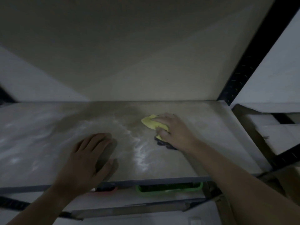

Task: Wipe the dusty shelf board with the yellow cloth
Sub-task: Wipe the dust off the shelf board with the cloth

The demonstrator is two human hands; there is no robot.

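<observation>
The shelf board [48, 127] runs across the middle of the view, pale with white dust in streaks and patches, thickest on the left and in a ridge near the centre. A crumpled yellow cloth [151, 123] lies on the board right of centre. My right hand [175, 130] presses down on it, fingers and thumb curled round its bunched edge. My left hand [90, 153] rests flat on the board near the front edge, fingers straight and holding nothing.
A black metal upright [253, 62] rises at the shelf's right rear corner, with a black rail [289, 155] on the right. A green tray [168, 190] sits on the lower shelf under the front edge. Pale wall stands behind.
</observation>
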